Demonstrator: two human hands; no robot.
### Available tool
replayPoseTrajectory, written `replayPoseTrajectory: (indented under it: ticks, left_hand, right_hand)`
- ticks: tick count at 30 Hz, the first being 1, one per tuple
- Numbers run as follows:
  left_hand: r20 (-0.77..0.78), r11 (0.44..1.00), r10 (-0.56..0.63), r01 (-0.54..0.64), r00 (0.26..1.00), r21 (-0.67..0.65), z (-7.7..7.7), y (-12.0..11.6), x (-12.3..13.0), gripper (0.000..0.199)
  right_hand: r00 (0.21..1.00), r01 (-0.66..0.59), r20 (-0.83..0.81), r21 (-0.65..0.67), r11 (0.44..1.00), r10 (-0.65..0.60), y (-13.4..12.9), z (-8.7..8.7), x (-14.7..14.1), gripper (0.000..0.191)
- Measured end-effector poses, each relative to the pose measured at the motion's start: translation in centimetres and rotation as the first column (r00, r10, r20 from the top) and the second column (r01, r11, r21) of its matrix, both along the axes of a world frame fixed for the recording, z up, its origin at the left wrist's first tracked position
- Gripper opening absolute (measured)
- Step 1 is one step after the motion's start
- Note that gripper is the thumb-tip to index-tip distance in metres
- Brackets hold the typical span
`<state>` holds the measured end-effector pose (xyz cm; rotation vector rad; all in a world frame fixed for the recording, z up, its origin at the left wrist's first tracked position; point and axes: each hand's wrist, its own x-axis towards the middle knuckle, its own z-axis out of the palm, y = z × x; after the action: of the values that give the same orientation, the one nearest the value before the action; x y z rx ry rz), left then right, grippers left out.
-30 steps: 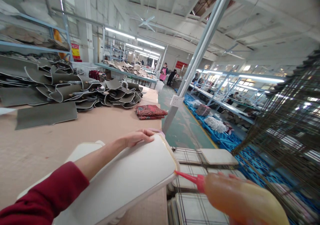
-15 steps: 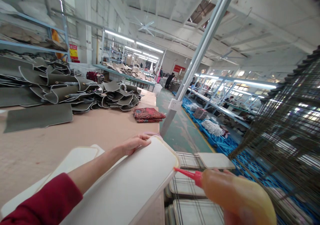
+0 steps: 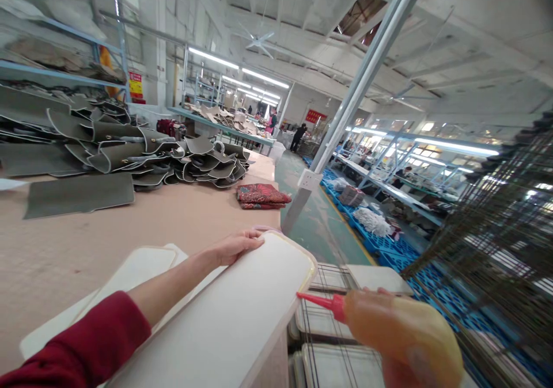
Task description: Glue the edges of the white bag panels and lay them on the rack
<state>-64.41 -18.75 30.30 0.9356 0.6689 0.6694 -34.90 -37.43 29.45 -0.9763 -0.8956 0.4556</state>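
Note:
My left hand [image 3: 237, 247] grips the far end of a long white panel [image 3: 224, 313] with rounded corners, thumb on top and fingers underneath. A yellowish line of glue runs along the panel's far rim and right corner. In my right hand [image 3: 400, 371], mostly hidden, is a glue bottle [image 3: 397, 324] of amber, see-through plastic, lying tilted. Its red nozzle [image 3: 317, 300] points left, and the tip is at the panel's right edge. Under my left forearm, more white panels [image 3: 142, 267] lie on the tan table [image 3: 194, 218].
Grey-green pieces [image 3: 112, 146] with pale edges are heaped at the back left. A folded red patterned cloth [image 3: 262, 196] sits near the table's right edge, beside a slanting metal post [image 3: 309, 189]. Wire racks [image 3: 341, 330] holding white panels stand below right; blue pallets [image 3: 371, 238] lie beyond.
The nozzle tip has moved along the panel's right edge, from near the corner toward me. My left hand keeps its grip. The whole view has shifted slightly.

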Motion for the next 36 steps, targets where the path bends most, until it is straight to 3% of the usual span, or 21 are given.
replayPoseTrajectory:
  ticks: [4, 12, 19, 22, 29, 36]
  left_hand:
    - [-0.006, 1.000, 0.020, -0.020, 1.000, -0.003, -0.2, 0.3, 0.0, 0.048]
    - [0.019, 0.999, 0.033, -0.032, 0.999, -0.024, -0.3, 1.0, -0.1, 0.043]
    - [0.000, 0.998, 0.039, -0.039, 0.999, -0.046, -0.6, 2.1, 0.1, 0.038]
    - [-0.011, 0.998, 0.044, -0.044, 0.999, -0.051, -0.6, 2.5, 0.2, 0.033]
    - [-0.044, 0.992, 0.099, -0.102, 0.994, -0.078, -0.4, 3.5, 0.7, 0.024]
    - [-0.059, 0.984, 0.142, -0.147, 0.988, -0.099, -0.3, 4.4, 1.1, 0.015]
  right_hand:
    - [0.976, -0.047, -0.213, 0.010, 0.999, 0.048, -0.1, 0.5, -0.5, 0.062]
    - [0.947, -0.110, -0.310, -0.084, 0.990, 0.079, 0.0, 0.7, -1.9, 0.071]
    - [0.935, -0.185, -0.327, -0.112, 0.976, 0.140, -0.3, -0.7, -0.2, 0.065]
    - [0.932, -0.199, -0.339, -0.180, 0.963, 0.129, -0.5, -1.2, 0.5, 0.071]
    - [0.928, -0.260, -0.317, -0.172, 0.950, 0.197, -0.8, -2.3, 1.3, 0.079]
    - [0.938, -0.282, -0.259, -0.184, 0.942, 0.230, -1.3, -2.4, 1.7, 0.078]
